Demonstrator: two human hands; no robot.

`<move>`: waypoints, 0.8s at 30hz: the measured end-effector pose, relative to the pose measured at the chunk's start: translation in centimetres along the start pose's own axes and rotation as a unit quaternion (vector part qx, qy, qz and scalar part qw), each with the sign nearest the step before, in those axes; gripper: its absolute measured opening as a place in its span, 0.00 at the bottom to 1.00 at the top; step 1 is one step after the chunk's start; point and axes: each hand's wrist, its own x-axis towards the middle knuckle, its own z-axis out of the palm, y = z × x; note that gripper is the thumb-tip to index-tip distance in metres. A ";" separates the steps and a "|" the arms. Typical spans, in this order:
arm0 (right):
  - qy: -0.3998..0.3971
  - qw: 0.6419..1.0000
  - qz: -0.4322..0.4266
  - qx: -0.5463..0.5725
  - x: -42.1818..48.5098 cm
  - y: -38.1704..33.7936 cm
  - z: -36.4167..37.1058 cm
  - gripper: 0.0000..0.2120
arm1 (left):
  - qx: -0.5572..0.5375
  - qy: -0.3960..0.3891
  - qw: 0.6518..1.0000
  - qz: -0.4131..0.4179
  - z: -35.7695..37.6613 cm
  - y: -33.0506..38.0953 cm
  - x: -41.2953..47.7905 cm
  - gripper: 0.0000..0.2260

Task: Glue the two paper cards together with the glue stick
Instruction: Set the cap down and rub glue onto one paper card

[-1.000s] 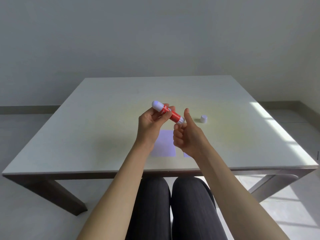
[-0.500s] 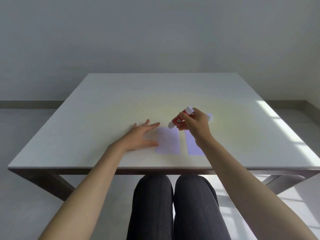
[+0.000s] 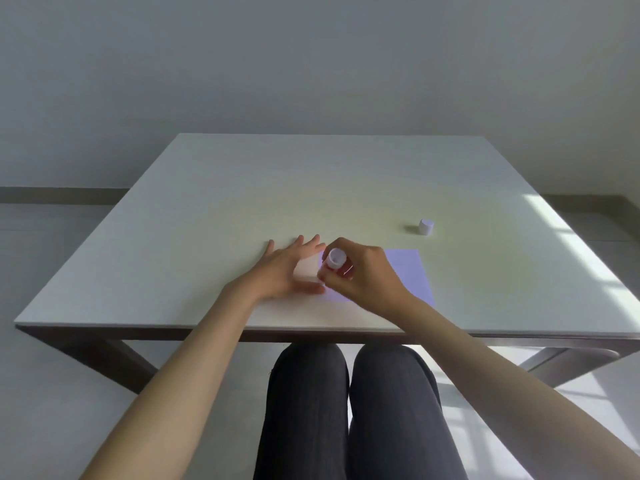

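Note:
Two pale lilac paper cards lie side by side near the table's front edge. The right card (image 3: 410,271) shows plainly; the left card (image 3: 337,295) is mostly hidden under my hands. My right hand (image 3: 363,275) grips the glue stick (image 3: 335,258) almost upright, its white base end toward the camera and its tip pointing down over the left card. Whether the tip touches the paper is hidden. My left hand (image 3: 284,268) lies flat with fingers spread on the table and the left card's left edge.
The glue stick's white cap (image 3: 426,226) stands on the white table (image 3: 207,220) to the far right of the cards. My knees sit under the table's front edge. Sunlight falls across the table's right side.
The glue stick went from both hands to my right hand alone. My left hand dropped flat beside the left card. My right hand swung the stick left and turned it tip-down over that card.

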 end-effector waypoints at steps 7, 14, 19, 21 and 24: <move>0.111 0.985 0.127 0.041 2.3 2.3 -1.9 0.04 | 0.001 0.009 1.000 -0.029 0.1 -0.4 -0.2 0.42; 0.011 1.000 0.023 -0.007 0.3 1.1 -0.6 0.05 | 0.007 -0.006 1.000 -0.012 0.0 -0.1 0.0 0.40; 0.077 0.991 0.109 0.019 2.5 2.9 -2.8 0.05 | 0.005 -0.003 1.000 -0.027 -0.1 -0.3 -0.2 0.41; 0.086 0.992 0.084 -0.027 1.6 2.5 -2.3 0.05 | -0.001 -0.010 0.999 -0.033 -0.1 -0.3 -0.2 0.40; 0.037 0.999 0.028 -0.022 -0.9 1.5 -1.2 0.04 | -0.009 -0.011 0.999 -0.045 0.0 -0.1 -0.1 0.40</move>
